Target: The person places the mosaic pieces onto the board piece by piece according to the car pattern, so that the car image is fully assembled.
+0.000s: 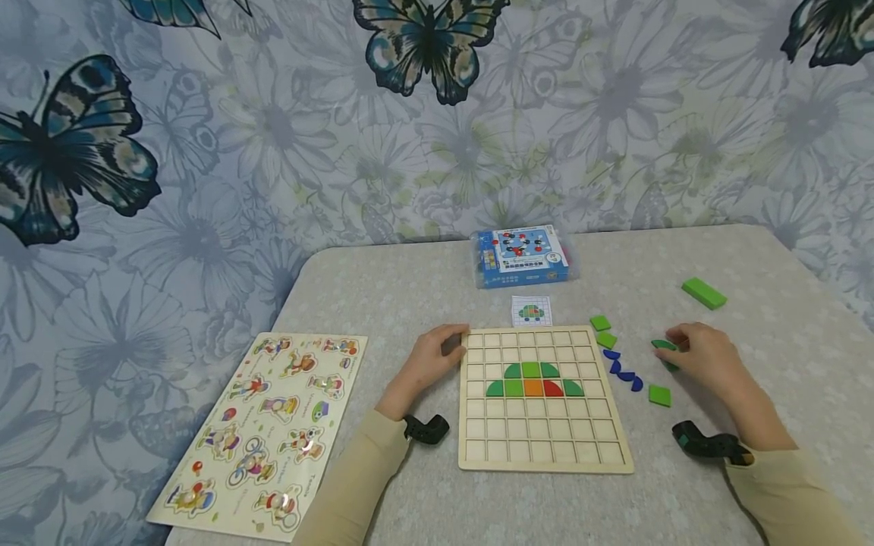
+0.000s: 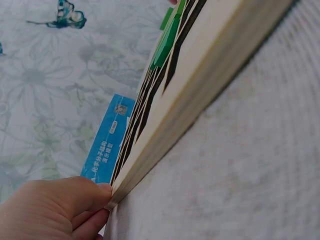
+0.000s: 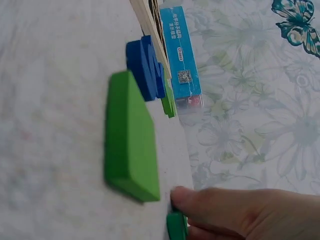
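Note:
My left hand pinches the upper left corner of a wooden grid board, with the thumb on the rim in the left wrist view. On the board lie green quarter-circles, light green squares, an orange square and a red quarter-circle. To the right of the board, my right hand pinches a dark green piece low over the table; its full shape is partly hidden by the fingers. A light green square block lies beside that hand.
Several blue pieces and two light green squares lie along the board's right edge. A pattern card and blue box are behind it. A long green block lies far right, a picture puzzle board left.

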A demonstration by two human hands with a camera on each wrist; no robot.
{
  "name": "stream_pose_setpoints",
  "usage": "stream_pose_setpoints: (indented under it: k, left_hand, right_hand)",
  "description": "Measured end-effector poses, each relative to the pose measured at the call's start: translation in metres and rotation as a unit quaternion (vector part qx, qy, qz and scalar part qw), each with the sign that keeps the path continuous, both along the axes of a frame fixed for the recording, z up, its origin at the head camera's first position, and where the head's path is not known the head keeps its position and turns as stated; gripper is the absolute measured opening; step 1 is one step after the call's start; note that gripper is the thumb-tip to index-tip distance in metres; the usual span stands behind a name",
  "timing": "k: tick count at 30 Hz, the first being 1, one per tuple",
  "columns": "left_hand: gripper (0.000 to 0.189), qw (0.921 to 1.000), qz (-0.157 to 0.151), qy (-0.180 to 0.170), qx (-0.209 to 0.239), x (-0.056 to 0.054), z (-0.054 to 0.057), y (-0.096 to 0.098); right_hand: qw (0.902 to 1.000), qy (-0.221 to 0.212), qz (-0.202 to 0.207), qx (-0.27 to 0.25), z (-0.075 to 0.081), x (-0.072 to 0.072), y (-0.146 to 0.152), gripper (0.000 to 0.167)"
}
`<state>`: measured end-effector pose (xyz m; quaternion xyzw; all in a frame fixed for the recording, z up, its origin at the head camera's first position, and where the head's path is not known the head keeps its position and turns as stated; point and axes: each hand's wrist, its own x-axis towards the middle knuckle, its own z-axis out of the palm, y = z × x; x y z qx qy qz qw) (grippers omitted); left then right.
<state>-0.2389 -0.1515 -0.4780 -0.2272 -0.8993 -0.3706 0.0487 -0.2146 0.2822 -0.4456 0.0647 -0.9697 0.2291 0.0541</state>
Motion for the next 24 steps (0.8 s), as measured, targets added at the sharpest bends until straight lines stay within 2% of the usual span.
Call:
stream_pose_setpoints:
  k: [4, 11, 24]
  left_hand:
    - [0.04, 1.0, -0.003, 0.001, 0.002, 0.0, 0.0, 0.0]
    - [0.04, 1.0, 0.0, -0.003, 0.003, 0.0, 0.0, 0.0]
    - [0.04, 1.0, 0.0, -0.002, 0.0, 0.0, 0.001, 0.0]
  right_hand:
    - [0.9997, 0.015, 0.015, -0.012, -0.002, 0.0, -0.001, 0.035]
    - [0.9945, 0.069, 0.064, -0.046, -0.011, -0.001, -0.005, 0.03]
    - [0.991, 0.097, 0.033, -0.086, -0.012, 0.0, -0.006, 0.025]
